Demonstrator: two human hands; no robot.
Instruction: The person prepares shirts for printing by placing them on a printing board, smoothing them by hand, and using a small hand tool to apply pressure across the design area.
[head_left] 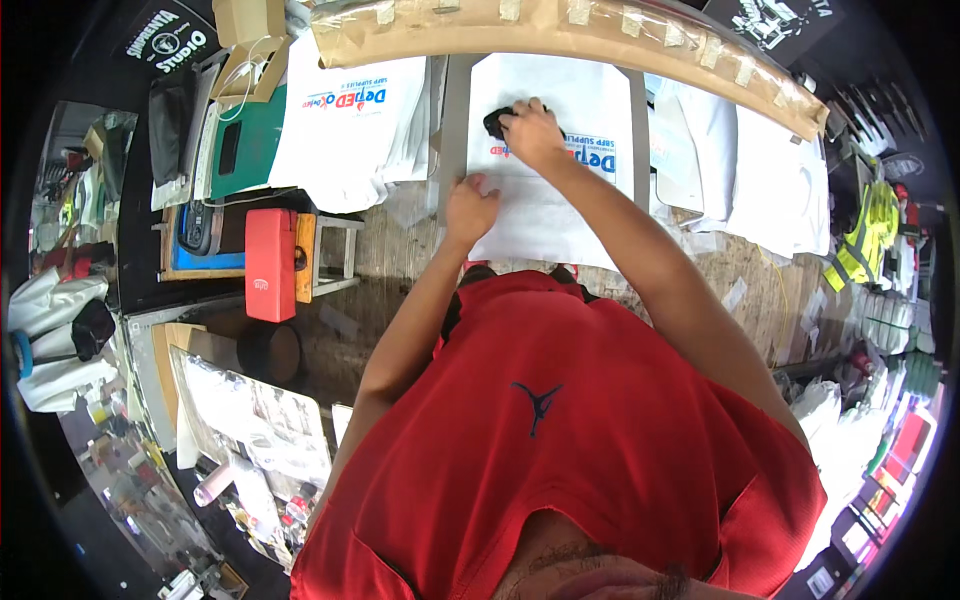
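Observation:
A white fabric piece (pixel 545 222) with blue and red print lies flat on a grey board (pixel 455 120) in front of me. My right hand (pixel 533 132) reaches over its upper part, fingers wrapped round a black bunched cloth (pixel 495 122) pressed onto the white surface. Part of the print is covered by my right hand and forearm. My left hand (pixel 473 208) is at the fabric's left edge, its fingers curled together. Whatever those fingers may hold is hidden.
A long cardboard roll (pixel 580 22) with tape pieces spans the far side. Printed white fabric (pixel 345 130) is stacked to the left, and more white fabric (pixel 780 190) hangs at right. A red box (pixel 270 265) sits on a wooden stool (pixel 318 258) at left.

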